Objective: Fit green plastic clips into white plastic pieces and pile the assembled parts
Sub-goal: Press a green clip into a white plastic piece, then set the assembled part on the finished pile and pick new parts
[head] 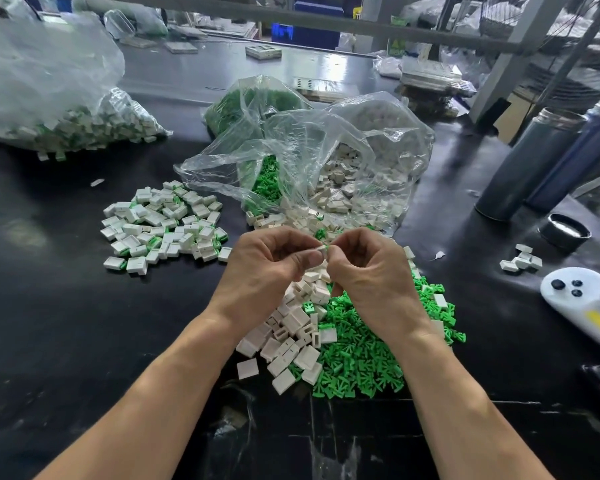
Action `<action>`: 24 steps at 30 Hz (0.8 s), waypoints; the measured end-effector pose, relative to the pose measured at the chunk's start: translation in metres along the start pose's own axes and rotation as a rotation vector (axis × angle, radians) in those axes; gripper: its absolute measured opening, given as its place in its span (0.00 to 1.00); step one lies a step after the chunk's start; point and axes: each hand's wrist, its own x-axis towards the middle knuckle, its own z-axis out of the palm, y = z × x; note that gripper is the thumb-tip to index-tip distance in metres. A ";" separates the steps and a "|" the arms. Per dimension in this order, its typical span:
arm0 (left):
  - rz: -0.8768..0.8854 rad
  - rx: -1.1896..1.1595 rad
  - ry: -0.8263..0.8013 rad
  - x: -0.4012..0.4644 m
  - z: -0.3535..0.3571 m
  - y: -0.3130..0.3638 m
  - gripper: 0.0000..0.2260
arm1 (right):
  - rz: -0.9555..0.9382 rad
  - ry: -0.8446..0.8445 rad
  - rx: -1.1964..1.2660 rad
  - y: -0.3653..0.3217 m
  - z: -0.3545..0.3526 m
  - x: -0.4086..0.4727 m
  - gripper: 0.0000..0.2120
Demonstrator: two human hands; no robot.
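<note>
Piles of loose white pieces (291, 336) and green clips (368, 362) lie below both hands. White piece (321, 250) pinched by left hand (267, 268); green clip (327, 248) pinched by right hand (371, 271), meeting it from the right.

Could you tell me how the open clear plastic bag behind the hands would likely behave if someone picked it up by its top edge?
The clear plastic bag looks thin and crinkled, so it would probably flop rather than hold its shape. Its mouth lies open toward the hands, with white pieces and green clips inside, so contents may spill. Being partly filled, it likely sags at the bottom.
</note>
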 end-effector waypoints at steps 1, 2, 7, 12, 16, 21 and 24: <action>-0.003 0.001 0.005 0.000 0.000 0.000 0.03 | 0.000 0.002 0.007 -0.001 0.000 -0.001 0.03; -0.008 -0.002 0.011 0.000 -0.001 0.000 0.03 | 0.002 -0.001 0.019 -0.001 0.000 -0.001 0.03; -0.005 -0.015 0.048 0.000 -0.003 0.000 0.05 | 0.027 -0.033 0.054 -0.005 0.000 -0.004 0.05; 0.045 0.133 0.059 -0.004 0.002 -0.001 0.10 | 0.044 -0.004 -0.005 -0.005 0.001 -0.005 0.05; 0.133 0.379 0.098 -0.005 0.002 -0.001 0.07 | 0.060 0.026 -0.056 -0.002 0.002 -0.005 0.07; 0.110 0.703 0.200 -0.003 -0.012 -0.006 0.07 | 0.056 0.166 -0.173 0.003 -0.003 -0.003 0.09; 0.046 0.878 0.330 0.001 -0.025 -0.009 0.08 | 0.066 0.218 -0.191 0.005 -0.007 -0.002 0.10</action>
